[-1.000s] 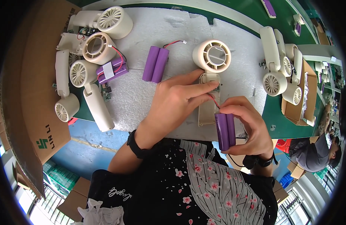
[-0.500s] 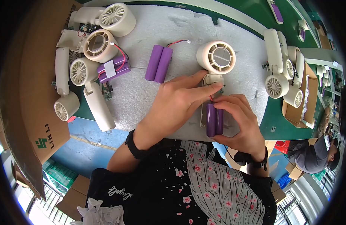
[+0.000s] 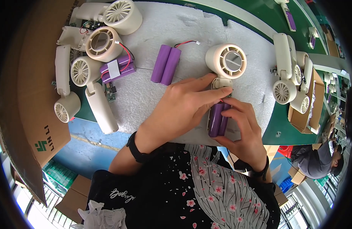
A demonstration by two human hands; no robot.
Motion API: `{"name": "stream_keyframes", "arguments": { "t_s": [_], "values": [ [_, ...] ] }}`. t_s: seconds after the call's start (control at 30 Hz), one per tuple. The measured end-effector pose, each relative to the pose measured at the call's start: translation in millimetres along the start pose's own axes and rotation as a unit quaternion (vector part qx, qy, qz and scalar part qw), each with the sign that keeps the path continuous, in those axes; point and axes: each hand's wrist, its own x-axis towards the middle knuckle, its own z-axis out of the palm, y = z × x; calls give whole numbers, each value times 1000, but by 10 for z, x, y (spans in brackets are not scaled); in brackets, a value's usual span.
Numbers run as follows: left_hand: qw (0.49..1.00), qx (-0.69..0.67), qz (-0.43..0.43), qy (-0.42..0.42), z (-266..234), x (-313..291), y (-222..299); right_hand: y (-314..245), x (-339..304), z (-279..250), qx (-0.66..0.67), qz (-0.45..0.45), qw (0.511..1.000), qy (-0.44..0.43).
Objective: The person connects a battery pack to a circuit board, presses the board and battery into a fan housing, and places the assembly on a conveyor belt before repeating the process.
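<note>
Working over the white foam mat (image 3: 191,34) on the green table (image 3: 267,28). Near edge of mat just below the hands, table edge right behind it (body close against it). Open mat only in the strip between the hands and the spare purple battery pack (image 3: 166,64); left side crowded with cream fan housings (image 3: 88,57) and another wired battery pack (image 3: 117,68), right side with a stack of finished fans (image 3: 288,74) at the mat edge. Cardboard box (image 3: 35,87) walls off the far left.

Purple battery pack (image 3: 218,119) sits in the handle of the cream fan (image 3: 226,63), just below the round head. Long axis runs roughly along the handle, fan head pointing away from the body, pack's lower end toward the body.

Left hand (image 3: 183,107): grip closed down, fingers stretched across to the top end of the pack at the handle neck, pressing there. Right hand (image 3: 244,129): grip curled around pack and handle from the right, fingertips on the pack's upper end, thumb under the lower end.
</note>
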Motion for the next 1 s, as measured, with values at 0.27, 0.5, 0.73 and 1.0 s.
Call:
{"name": "stream_keyframes", "arguments": {
  "t_s": [0.27, 0.5, 0.73, 1.0],
  "values": [
    [1000, 4, -6, 1, -4, -4, 20, -56, -56, 14, -62, 2, 998, 15],
    [1000, 1, -20, -6, -8, -11, 41, 14, -59, 23, -69, -29, 997, 14],
    [999, -10, -37, -23, -36, 8, 15, -22, 80, 0, -28, 32, 999, -17],
    [998, -32, -45, -6, -49, 25, 51, -28, 151, -33, -27, 15, 1000, -4]
  ]
}}
